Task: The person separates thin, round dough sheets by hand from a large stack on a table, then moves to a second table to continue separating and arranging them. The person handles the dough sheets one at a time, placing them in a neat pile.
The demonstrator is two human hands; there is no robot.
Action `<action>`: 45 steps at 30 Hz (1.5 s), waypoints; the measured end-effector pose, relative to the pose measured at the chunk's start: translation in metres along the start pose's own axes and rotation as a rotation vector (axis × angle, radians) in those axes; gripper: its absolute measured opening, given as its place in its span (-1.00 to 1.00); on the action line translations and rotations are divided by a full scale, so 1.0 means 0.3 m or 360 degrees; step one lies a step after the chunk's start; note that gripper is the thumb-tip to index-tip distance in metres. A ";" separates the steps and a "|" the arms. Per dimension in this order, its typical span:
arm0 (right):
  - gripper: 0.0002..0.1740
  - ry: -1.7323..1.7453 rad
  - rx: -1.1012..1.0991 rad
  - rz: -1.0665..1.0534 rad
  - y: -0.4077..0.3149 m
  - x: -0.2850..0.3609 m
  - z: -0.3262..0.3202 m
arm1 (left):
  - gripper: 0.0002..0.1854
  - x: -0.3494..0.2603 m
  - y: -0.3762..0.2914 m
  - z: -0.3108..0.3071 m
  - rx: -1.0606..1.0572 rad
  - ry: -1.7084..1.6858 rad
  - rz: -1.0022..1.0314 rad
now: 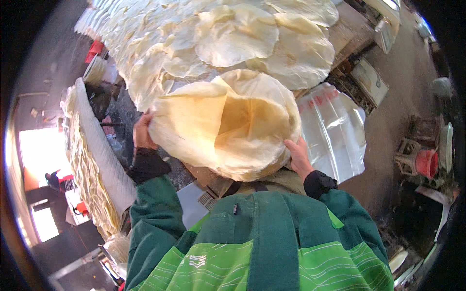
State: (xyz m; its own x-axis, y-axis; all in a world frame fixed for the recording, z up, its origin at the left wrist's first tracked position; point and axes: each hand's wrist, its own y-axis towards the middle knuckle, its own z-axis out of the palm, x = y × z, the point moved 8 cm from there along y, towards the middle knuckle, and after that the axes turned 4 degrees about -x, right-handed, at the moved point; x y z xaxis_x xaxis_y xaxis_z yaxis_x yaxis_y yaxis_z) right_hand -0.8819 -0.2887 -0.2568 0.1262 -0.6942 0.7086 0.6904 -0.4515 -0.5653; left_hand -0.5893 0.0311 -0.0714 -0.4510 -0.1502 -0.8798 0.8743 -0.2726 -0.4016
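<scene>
Between my hands is a large, round, thin pale-yellow sheet (189, 123), pancake-like and slightly translucent, lying over a pile of similar sheets. Its surface is creased, with a darker hollow right of its middle. My left hand (143, 131) grips the left edge, the thumb near the rim and the other fingers mostly hidden. At the right rim, my right hand (299, 154) pinches the edges, thumb on top. How many layers each hand holds, I cannot tell. Beyond them, many overlapping round sheets (236, 34) cover the work surface.
A clear plastic bag (333, 131) with red print lies at the right. To the left, a white quilted cover (103, 156) runs beside stacked sheets (85, 167). A white panel (369, 82), a red container (426, 163) and a wooden surface edge (351, 29) stand farther right.
</scene>
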 end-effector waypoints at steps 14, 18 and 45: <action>-0.50 -0.0048 -0.0045 0.0080 -0.025 0.032 0.038 | -0.61 -1.017 0.033 0.247 0.0014 0.1484 0.1824; -0.49 -0.0201 -0.0067 -0.0104 0.012 0.013 -0.035 | -0.83 -1.084 -0.058 0.548 -0.0311 0.1575 0.2437; -0.56 -0.0172 -0.0236 0.0001 0.010 -0.006 -0.058 | -0.80 0.515 0.083 -0.752 -0.1133 -0.0339 0.0142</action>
State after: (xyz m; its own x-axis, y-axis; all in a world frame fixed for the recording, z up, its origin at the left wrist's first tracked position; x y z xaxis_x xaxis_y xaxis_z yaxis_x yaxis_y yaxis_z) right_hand -0.8925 -0.2986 -0.2671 0.2082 -0.6338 0.7449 0.5787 -0.5342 -0.6162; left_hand -0.5968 0.2154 -0.2747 -0.3349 -0.3434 -0.8774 0.7813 0.4194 -0.4623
